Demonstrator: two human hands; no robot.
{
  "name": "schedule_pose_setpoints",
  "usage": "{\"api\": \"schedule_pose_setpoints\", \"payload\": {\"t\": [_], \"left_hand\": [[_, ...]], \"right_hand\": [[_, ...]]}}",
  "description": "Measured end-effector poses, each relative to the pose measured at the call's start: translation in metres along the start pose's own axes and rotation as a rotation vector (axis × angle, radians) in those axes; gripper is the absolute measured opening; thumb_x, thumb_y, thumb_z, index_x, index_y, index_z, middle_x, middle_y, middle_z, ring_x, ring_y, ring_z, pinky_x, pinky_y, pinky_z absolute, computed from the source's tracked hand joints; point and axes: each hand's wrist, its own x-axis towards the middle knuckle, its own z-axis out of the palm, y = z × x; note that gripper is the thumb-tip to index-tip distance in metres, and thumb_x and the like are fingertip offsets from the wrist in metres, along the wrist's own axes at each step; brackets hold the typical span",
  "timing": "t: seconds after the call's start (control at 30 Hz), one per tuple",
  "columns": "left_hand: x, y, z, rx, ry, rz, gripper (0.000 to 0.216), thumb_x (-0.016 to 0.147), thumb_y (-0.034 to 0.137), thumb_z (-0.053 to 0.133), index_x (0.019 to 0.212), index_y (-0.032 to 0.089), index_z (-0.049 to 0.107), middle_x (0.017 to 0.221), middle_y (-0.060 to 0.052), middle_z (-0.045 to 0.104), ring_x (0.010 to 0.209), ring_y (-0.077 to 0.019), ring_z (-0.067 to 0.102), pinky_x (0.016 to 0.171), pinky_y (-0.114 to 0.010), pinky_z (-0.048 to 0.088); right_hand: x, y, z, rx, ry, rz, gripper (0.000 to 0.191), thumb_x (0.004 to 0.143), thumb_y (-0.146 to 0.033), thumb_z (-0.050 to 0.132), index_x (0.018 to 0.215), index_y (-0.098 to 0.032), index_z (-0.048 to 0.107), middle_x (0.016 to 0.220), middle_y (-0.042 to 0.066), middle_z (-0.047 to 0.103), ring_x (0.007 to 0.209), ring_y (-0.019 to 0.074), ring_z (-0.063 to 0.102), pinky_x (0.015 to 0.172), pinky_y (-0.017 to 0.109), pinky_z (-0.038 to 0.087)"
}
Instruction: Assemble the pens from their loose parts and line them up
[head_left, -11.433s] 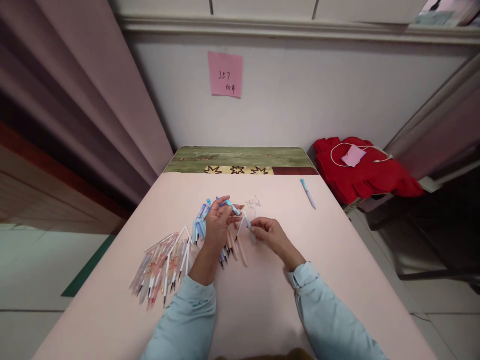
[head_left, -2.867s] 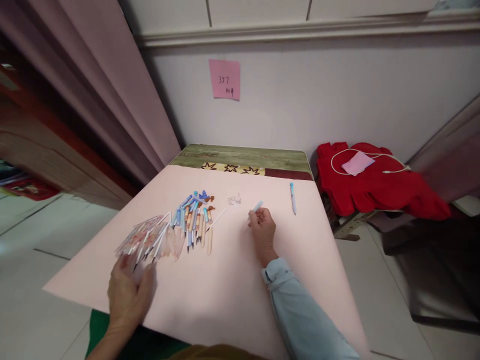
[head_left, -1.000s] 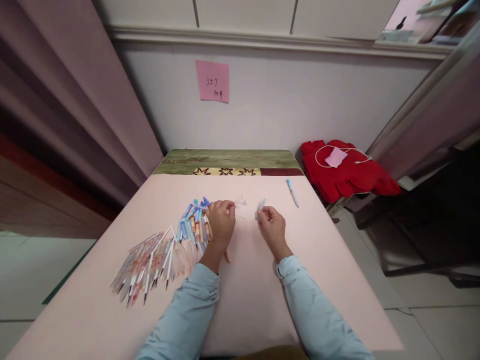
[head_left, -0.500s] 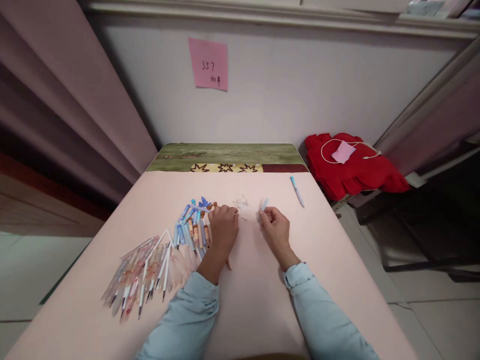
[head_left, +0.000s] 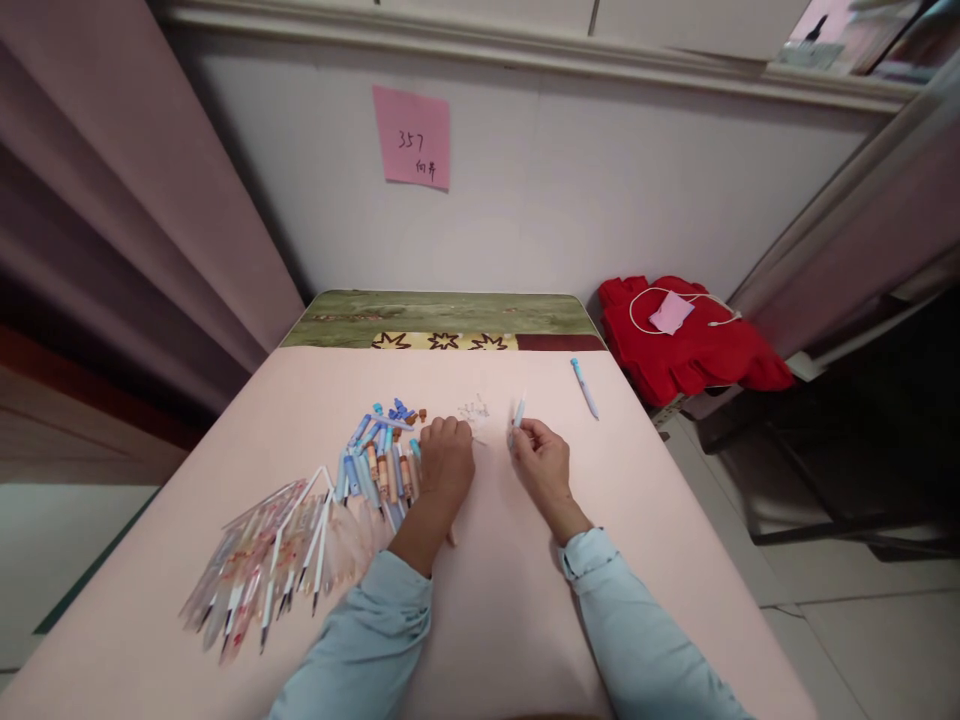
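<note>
My right hand (head_left: 541,462) is closed on a pale blue pen barrel (head_left: 518,410) that sticks up past the fingers. My left hand (head_left: 445,461) rests on the pink table (head_left: 495,600) with its fingers curled in a pinch beside a small heap of tiny springs (head_left: 474,409); what the fingertips hold is too small to make out. Just left of that hand lies a pile of blue and brown pen parts (head_left: 382,450). Farther left, a fan of refills and clear sleeves (head_left: 262,560) is spread out.
A single blue pen (head_left: 584,387) lies near the table's far right edge. A green patterned surface (head_left: 442,318) adjoins the far end. A red cloth with a white cable (head_left: 690,335) sits on a stand to the right. A pink note (head_left: 412,136) hangs on the wall.
My left hand came back from the table's near left edge to the springs and closed into a pinch there. My right hand has kept the pale blue barrel, tilting it more upright.
</note>
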Motion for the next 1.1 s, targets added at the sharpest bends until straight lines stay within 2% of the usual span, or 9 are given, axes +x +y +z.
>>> {"api": "schedule_pose_setpoints", "payload": {"t": [0.23,0.4,0.63,0.83,0.97,1.1], "left_hand": [[-0.003,-0.003,-0.010,-0.027,0.093,-0.065,0.023,0.096,0.016,0.040,0.090,0.017,0.062,0.084,-0.010,0.064,0.086,-0.0281,0.053,0.078,-0.040,0.034],[-0.006,-0.006,-0.010,-0.054,0.118,-0.068,0.017,0.095,0.021,0.048,0.086,0.020,0.062,0.090,-0.009,0.065,0.092,-0.0283,0.052,0.081,-0.041,0.034],[-0.007,-0.002,-0.004,-0.061,0.053,-0.076,0.014,0.092,0.018,0.051,0.085,0.019,0.064,0.095,-0.010,0.063,0.097,-0.0281,0.051,0.082,-0.042,0.035],[-0.008,0.000,-0.004,-0.070,0.018,-0.080,0.015,0.089,0.015,0.052,0.083,0.019,0.065,0.094,-0.010,0.063,0.098,-0.0285,0.052,0.082,-0.043,0.036],[-0.004,-0.016,-0.023,-0.223,0.143,-0.166,0.015,0.089,0.022,0.054,0.082,0.020,0.067,0.092,-0.009,0.066,0.096,-0.0268,0.055,0.086,-0.042,0.037],[-0.003,-0.052,-0.056,-0.348,0.414,-0.416,0.016,0.086,0.028,0.057,0.080,0.020,0.069,0.089,-0.007,0.068,0.091,-0.0242,0.058,0.087,-0.039,0.041]], "right_hand": [[0.000,-0.001,0.001,0.047,0.015,0.011,0.039,0.083,-0.047,0.052,0.094,-0.015,0.073,0.060,0.000,0.060,0.053,0.0133,0.048,0.051,0.023,0.037],[-0.001,-0.003,0.001,0.107,0.023,0.033,0.039,0.083,-0.047,0.054,0.093,-0.014,0.071,0.064,0.001,0.062,0.055,0.0132,0.049,0.051,0.023,0.038],[-0.001,-0.003,-0.001,0.122,0.002,0.060,0.035,0.084,-0.045,0.057,0.094,-0.015,0.070,0.063,-0.001,0.059,0.055,0.0126,0.048,0.051,0.022,0.039],[-0.001,-0.001,-0.001,0.091,0.010,0.050,0.039,0.082,-0.048,0.057,0.094,-0.014,0.072,0.064,0.001,0.062,0.055,0.0131,0.049,0.051,0.023,0.039],[-0.001,-0.002,-0.002,0.064,0.016,0.027,0.041,0.082,-0.049,0.055,0.094,-0.014,0.072,0.066,0.003,0.064,0.057,0.0143,0.051,0.053,0.024,0.040],[-0.003,-0.004,-0.003,0.061,0.004,0.030,0.039,0.083,-0.048,0.055,0.093,-0.014,0.072,0.066,0.002,0.062,0.057,0.0142,0.050,0.053,0.024,0.040]]}}
